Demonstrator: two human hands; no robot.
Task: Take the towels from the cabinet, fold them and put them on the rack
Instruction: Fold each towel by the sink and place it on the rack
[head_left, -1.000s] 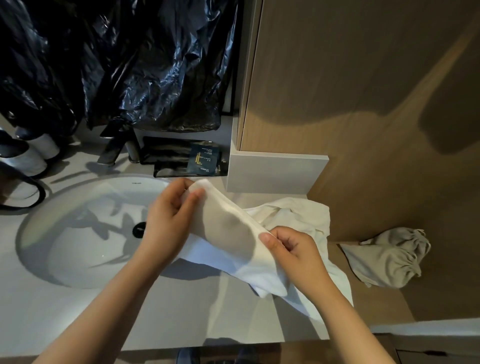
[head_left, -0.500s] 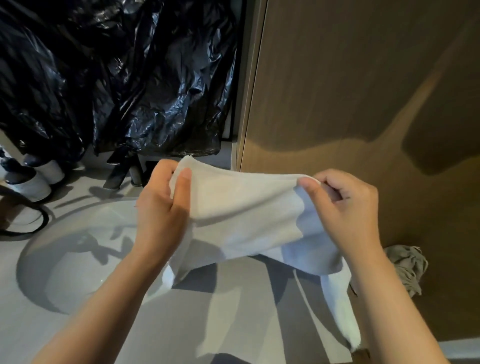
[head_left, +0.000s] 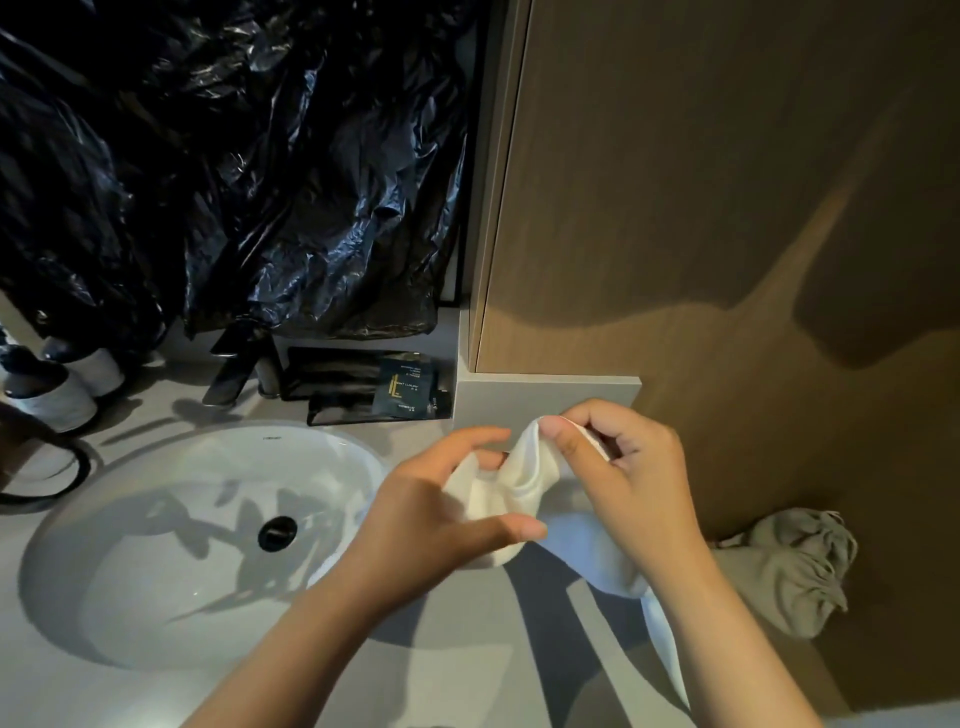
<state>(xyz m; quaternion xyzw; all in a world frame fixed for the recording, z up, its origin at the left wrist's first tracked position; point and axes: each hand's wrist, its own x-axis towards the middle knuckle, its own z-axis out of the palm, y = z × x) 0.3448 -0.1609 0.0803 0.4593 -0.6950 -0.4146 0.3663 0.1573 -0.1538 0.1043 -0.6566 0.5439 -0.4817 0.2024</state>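
both hands work a white towel (head_left: 524, 480) above the grey table (head_left: 441, 670), just right of the round white sink (head_left: 171, 551). the right hand (head_left: 626, 486) pinches the towel's upper edge between thumb and fingers; the left hand (head_left: 447, 512) cups the bunched cloth with fingers spread — thumb under the fold. a loose end hangs down past the right wrist. a grey drawstring bag (head_left: 795, 571) lies near the wooden wall, and black plastic sheeting (head_left: 234, 166) hangs behind the sink.
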